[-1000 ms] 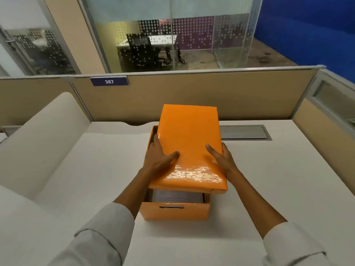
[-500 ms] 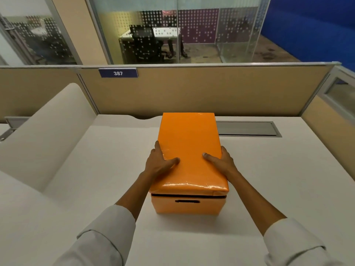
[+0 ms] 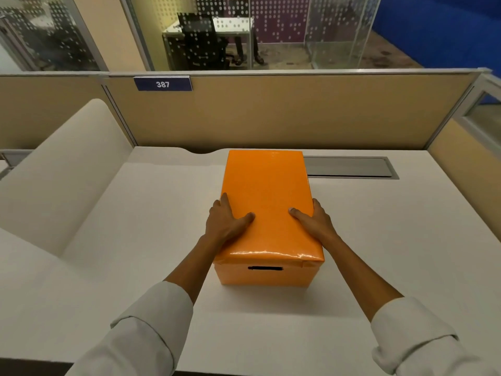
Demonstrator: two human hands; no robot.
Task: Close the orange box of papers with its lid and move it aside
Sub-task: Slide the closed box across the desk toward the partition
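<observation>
The orange box (image 3: 267, 275) stands in the middle of the white desk, its dark handle slot facing me. The glossy orange lid (image 3: 267, 196) sits flat on top and covers it fully, so the papers inside are hidden. My left hand (image 3: 226, 222) grips the lid's left edge, thumb lying on the top surface. My right hand (image 3: 311, 221) grips the lid's right edge the same way, thumb on top and fingers down the side.
A grey cable hatch (image 3: 349, 166) lies in the desk behind the box on the right. Beige partitions (image 3: 271, 115) close the back and the right side; a blue "387" plate (image 3: 162, 84) hangs on the back one. A white curved divider (image 3: 62, 169) rises at the left.
The lid was tilted above the open box with papers showing. It has come down and now sits flush on the box, with both hands still on its edges.
</observation>
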